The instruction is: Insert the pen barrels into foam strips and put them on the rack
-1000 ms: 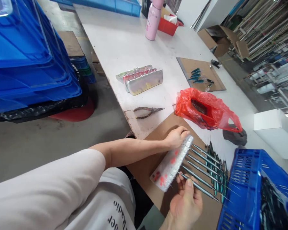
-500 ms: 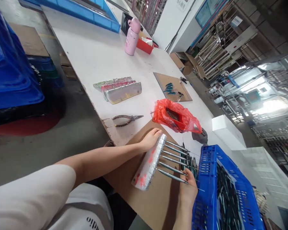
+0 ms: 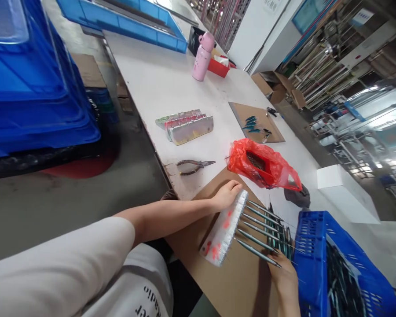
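Observation:
My left hand (image 3: 229, 196) is closed around the upper end of a whitish block (image 3: 222, 229) with red smears and a rough silvery edge. From that edge several slim, tapered grey-teal rods (image 3: 259, 229) stick out side by side, with thin wire-like tips. My right hand (image 3: 284, 268) is at the outer end of the lowest rods. Its fingers are curled and partly covered by them, so what they pinch does not show. Behind the rods, more dark teal rods (image 3: 273, 224) lie on the work surface. Brown cardboard (image 3: 237, 281) lies under both hands.
A blue crate (image 3: 312, 259) of dark rods stands at right. Beyond the hands are a red plastic bag (image 3: 267, 165), pliers (image 3: 194, 166), several smeared blocks (image 3: 191, 130), a board (image 3: 277, 132) with small teal pieces, and a pink bottle (image 3: 203, 57). Blue bins (image 3: 36, 119) are stacked at left.
The view has swung left, so everything appears farther right. My left hand keeps its hold on the block. My right hand sits slightly lower, still by the rod ends.

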{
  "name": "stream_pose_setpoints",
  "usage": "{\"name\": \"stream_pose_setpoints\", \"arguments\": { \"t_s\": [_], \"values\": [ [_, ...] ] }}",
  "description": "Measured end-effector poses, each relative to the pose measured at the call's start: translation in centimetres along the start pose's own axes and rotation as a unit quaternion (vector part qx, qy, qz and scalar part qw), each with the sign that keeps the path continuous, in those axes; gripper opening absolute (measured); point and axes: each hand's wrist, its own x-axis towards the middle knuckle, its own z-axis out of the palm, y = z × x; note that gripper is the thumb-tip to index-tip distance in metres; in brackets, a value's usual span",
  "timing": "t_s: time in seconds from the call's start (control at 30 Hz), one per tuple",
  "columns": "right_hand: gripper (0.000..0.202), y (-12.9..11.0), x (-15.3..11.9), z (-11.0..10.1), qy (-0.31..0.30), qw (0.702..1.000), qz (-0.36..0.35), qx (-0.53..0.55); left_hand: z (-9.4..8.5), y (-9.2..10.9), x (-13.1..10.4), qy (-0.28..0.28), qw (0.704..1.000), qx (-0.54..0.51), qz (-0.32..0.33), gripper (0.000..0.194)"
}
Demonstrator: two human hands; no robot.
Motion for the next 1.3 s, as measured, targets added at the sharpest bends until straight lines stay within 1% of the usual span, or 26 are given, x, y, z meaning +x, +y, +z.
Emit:
{"name": "stream_pose_setpoints", "arguments": {
  "t_s": [0.07, 0.1, 0.13, 0.17, 0.23, 0.27, 0.3, 0.37, 0.4, 0.47, 0.53, 0.67, 0.8, 0.97, 1.07, 1.23, 1.3],
  "values": [
    [0.032, 1.1, -2.6, -0.2, -0.009, 0.997, 0.036, 0.065, 0.1, 0.1, 0.0, -0.008, 1.000, 0.007, -0.007, 0.034],
    [0.035, 1.5, -4.0, 0.0, -0.001, 0.991, 0.056, 0.119, 0.1, 0.1, 0.0, -0.012, 1.000, 0.012, -0.009, 0.034],
    [0.036, 1.7, -5.6, 0.5, 0.017, 0.963, 0.105, 0.248, 0.1, 0.2, 0.0, -0.012, 1.000, 0.017, -0.010, 0.034],
    [0.037, 1.6, -7.2, 1.2, 0.025, 0.922, 0.147, 0.357, 0.1, 0.2, 0.0, -0.013, 1.000, 0.023, -0.009, 0.033],
    [0.032, 0.6, -10.1, 3.2, 0.050, 0.851, 0.177, 0.491, 0.1, 0.3, 0.0, -0.014, 0.999, 0.034, -0.007, 0.032],
    [0.027, -0.4, -11.3, 4.3, 0.060, 0.820, 0.184, 0.539, 0.2, 0.3, 0.0, -0.017, 0.999, 0.040, -0.008, 0.032],
    [0.023, -1.6, -12.3, 5.4, 0.065, 0.795, 0.185, 0.574, 0.2, 0.4, -0.1, -0.020, 0.999, 0.046, -0.010, 0.031],
    [0.017, -4.0, -13.5, 7.1, 0.077, 0.763, 0.172, 0.618, 0.2, 0.4, -0.1, -0.024, 0.998, 0.054, -0.014, 0.031],
    [0.015, -5.1, -13.7, 7.6, 0.084, 0.755, 0.165, 0.629, 0.2, 0.5, -0.1, -0.023, 0.998, 0.058, -0.016, 0.031],
    [0.013, -6.6, -13.7, 8.2, 0.080, 0.749, 0.172, 0.635, 0.2, 0.5, -0.1, -0.019, 0.998, 0.064, -0.017, 0.031],
    [0.012, -7.3, -13.4, 8.5, 0.062, 0.744, 0.196, 0.636, 0.2, 0.5, -0.1, -0.016, 0.997, 0.069, -0.018, 0.031],
    [0.012, -7.2, -12.9, 9.1, 0.037, 0.725, 0.221, 0.651, 0.2, 0.5, 0.0, -0.024, 0.997, 0.065, -0.021, 0.031],
    [0.012, -7.1, -12.9, 9.5, 0.036, 0.716, 0.224, 0.660, 0.3, 0.4, 0.1, -0.029, 0.998, 0.061, -0.017, 0.032],
    [0.012, -7.2, -13.0, 9.2, 0.047, 0.714, 0.219, 0.663, 0.3, 0.4, 0.1, -0.035, 0.997, 0.065, -0.014, 0.032],
    [0.012, -7.7, -13.2, 8.9, 0.044, 0.716, 0.216, 0.662, 0.3, 0.3, 0.1, -0.033, 0.998, 0.061, -0.012, 0.033],
    [0.011, -8.3, -13.5, 8.7, 0.036, 0.707, 0.217, 0.672, 0.4, 0.1, 0.2, -0.030, 0.997, 0.064, -0.012, 0.033],
    [0.010, -8.3, -13.5, 8.7, 0.032, 0.713, 0.214, 0.667, 0.5, 0.0, 0.2, -0.029, 0.997, 0.066, -0.011, 0.033]
  ]
}}
